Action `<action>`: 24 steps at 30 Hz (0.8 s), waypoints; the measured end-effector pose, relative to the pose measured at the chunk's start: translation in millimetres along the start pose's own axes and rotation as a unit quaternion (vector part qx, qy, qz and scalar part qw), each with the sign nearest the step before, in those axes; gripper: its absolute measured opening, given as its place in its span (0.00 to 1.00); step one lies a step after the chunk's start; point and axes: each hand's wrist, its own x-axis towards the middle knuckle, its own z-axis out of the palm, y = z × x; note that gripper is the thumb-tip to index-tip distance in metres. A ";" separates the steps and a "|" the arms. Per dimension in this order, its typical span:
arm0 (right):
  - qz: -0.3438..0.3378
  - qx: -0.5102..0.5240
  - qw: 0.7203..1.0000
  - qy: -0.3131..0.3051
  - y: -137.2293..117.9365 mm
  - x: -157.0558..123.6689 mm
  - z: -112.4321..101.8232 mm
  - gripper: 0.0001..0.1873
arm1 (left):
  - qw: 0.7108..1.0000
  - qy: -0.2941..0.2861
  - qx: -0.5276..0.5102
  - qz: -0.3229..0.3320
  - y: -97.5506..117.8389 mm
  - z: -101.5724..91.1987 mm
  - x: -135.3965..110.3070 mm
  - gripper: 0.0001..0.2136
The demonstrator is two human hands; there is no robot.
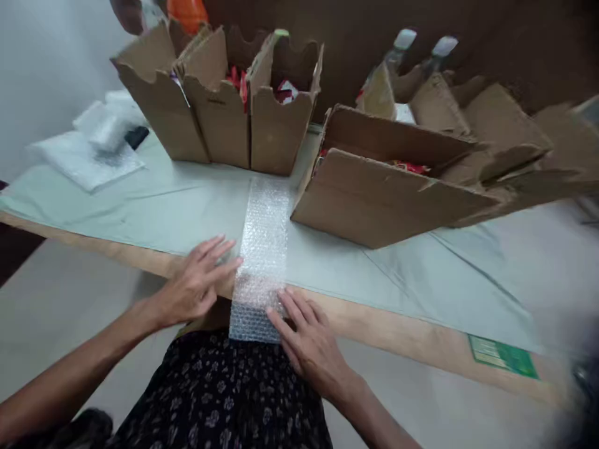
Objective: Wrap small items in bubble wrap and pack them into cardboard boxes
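A long strip of bubble wrap [262, 249] lies across the pale green cloth on the table [402, 333], its near end hanging over the wooden front edge. My left hand [199, 280] rests flat at the strip's left side, fingers spread and touching its edge. On the strip's near right corner lies my right hand [306, 340], fingers stretched out and pressing the wrap down. Neither hand grips anything.
Three upright cardboard boxes [224, 93] with red packets stand at the back. A larger open cardboard box [374, 193] sits right of the strip, more boxes and two bottles [421, 50] behind it. Folded bubble wrap [93, 149] lies far left. A green label [503, 357] is near the right edge.
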 end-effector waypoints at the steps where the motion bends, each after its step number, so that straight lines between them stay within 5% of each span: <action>1: -0.015 0.021 0.999 0.031 0.6 3.2 1.9 0.26 | 1.000 -0.019 0.006 0.009 7.2 1.8 -12.7 0.42; 4: -0.014 0.101 0.989 0.107 0.6 15.3 5.6 0.22 | 0.999 -0.030 -0.003 0.023 26.7 6.3 -37.0 0.38; 7: 0.064 0.206 0.963 0.160 -0.8 34.4 6.2 0.17 | 0.997 0.035 -0.059 0.027 38.0 10.4 -29.4 0.30; 11: 0.195 0.195 0.945 0.179 6.7 61.6 10.3 0.08 | 0.977 0.151 -0.094 -0.118 39.2 22.6 8.1 0.17; 14: 0.225 0.109 0.940 0.231 15.8 67.5 14.2 0.19 | 0.962 0.164 -0.051 -0.213 34.5 35.9 30.1 0.23; 17: 0.195 0.051 0.948 0.247 16.5 60.2 10.8 0.25 | 0.960 0.167 -0.012 -0.226 30.4 47.0 39.5 0.31; 21: 0.090 0.046 0.986 0.134 10.7 53.7 2.0 0.19 | 0.960 0.179 0.019 -0.213 30.1 49.2 38.8 0.32; 24: 0.062 0.051 0.989 0.123 11.1 57.7 2.0 0.11 | 0.962 0.204 0.021 -0.179 34.7 38.9 29.5 0.28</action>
